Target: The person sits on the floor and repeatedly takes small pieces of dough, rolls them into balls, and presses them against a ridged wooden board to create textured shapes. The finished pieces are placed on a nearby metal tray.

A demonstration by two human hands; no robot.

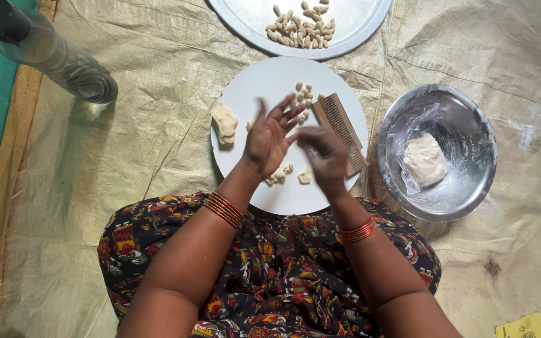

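A white round plate (264,84) carries pale cream dough pieces (303,94) and a brown ridged wooden board (340,133) at its three o'clock. At two o'clock sits a silvery steel bowl (471,119) holding off-white dough (425,160). Orange-red bangles (223,209) ring both wrists. The dress (277,269) is black with red and yellow prints; the floor sheet (126,125) is beige.

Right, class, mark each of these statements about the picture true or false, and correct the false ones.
1. The steel bowl lies to the right of the white round board. True.
2. The ridged wooden board lies in the steel bowl. False: it lies on the white round board.
3. The shaped pieces are heaped on the steel plate at the top. True.
4. The left hand is closed in a fist. False: its fingers are spread open.
5. The right hand rests in the bowl. False: it is over the white board.
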